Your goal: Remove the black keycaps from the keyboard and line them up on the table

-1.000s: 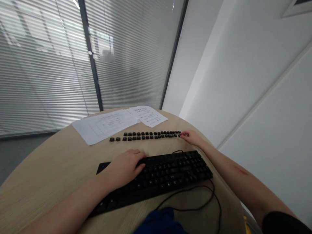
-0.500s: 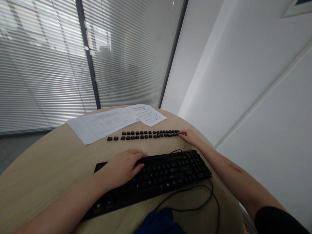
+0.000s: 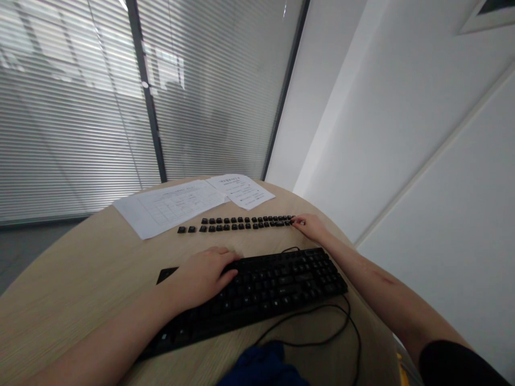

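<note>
A black keyboard [image 3: 281,284] lies slanted across the near part of the round table. My left hand [image 3: 211,273] rests on its upper left part, thumb apart from the other fingers, whose tips are blurred. Beyond the keyboard, several loose black keycaps [image 3: 240,226] stand in two rows. At the right end of these rows is my right hand [image 3: 308,225], its fingertips pinched together at the last caps. What lies between those fingertips is too small to make out.
Two printed paper sheets [image 3: 177,206] lie at the table's far side. A black cable [image 3: 314,343] loops in front of the keyboard, by a dark blue cloth [image 3: 263,367] at the near edge. A white wall [image 3: 422,134] rises at the right.
My right hand has shifted slightly left along the keycap rows, and a cap now shows beside its fingers. My left hand has stayed on the keyboard.
</note>
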{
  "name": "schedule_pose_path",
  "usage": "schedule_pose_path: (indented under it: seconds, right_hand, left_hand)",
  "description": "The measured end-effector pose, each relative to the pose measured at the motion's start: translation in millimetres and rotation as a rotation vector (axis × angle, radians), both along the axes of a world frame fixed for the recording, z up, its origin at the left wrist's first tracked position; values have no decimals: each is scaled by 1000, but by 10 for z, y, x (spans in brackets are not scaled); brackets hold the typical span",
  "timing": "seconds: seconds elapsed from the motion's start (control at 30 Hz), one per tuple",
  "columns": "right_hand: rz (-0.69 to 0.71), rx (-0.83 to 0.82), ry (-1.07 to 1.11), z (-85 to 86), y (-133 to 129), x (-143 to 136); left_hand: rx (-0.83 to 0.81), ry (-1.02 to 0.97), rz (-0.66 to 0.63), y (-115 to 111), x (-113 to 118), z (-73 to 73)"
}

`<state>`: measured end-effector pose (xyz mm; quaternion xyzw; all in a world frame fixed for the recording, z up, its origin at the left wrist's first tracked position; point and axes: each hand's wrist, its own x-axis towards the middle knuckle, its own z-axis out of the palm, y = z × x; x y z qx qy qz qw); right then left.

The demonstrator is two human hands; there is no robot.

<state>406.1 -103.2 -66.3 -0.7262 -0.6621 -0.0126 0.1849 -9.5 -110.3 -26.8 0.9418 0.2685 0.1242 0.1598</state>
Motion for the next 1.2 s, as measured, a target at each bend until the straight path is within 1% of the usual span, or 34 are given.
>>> schedule_pose_path:
  seconds: [0.17, 0.27, 0.37, 0.47, 0.53, 0.6, 0.67, 0.7, 0.77, 0.87, 0.97, 1.07, 1.13, 1.2]
  right_hand:
    - [-9, 21, 14, 1, 9, -37]
    - [-19, 63, 61, 44, -34, -45]
    - [-49, 157, 137, 175, -144, -33]
    - [-93, 276, 244, 362, -347, -42]
    - [-85, 350, 434, 468, -536, -92]
    - [-10, 405, 832, 529, -748, -188]
    - [38, 350, 1114, 539, -952, -316]
    - [44, 295, 1191, 528, -1040, -383]
    - [39, 214, 1277, 492, -1176, -502]
    - [45, 128, 1320, 449, -1279, -606]
    - [92, 71, 1336, 432, -1294, -619]
    - [122, 120, 1325, 395, -1262, -588]
    - [129, 141, 1268, 346, -1235, -564]
    - [132, 127, 1205, 291, -1217, -545]
  left_hand:
    - [3, 14, -5, -1, -7, -3]
    - [6, 41, -2, -5, -6, 7]
    - [8, 53, -1, -12, -2, 22]
    - [2, 61, -8, -18, -1, 38]
    - [-1, 72, -13, -16, -2, 48]
    - [5, 89, -13, -7, -1, 54]
    - [16, 101, -14, 7, 1, 55]
    - [18, 103, -18, 15, 1, 52]
    - [18, 99, -23, 34, -1, 44]
    - [21, 90, -16, 68, -11, 28]
    - [33, 88, 0, 110, -27, 16]
    - [44, 91, 9, 152, -41, 12]
    - [43, 94, 12, 173, -48, 17]
    - [34, 103, 11, 186, -51, 26]
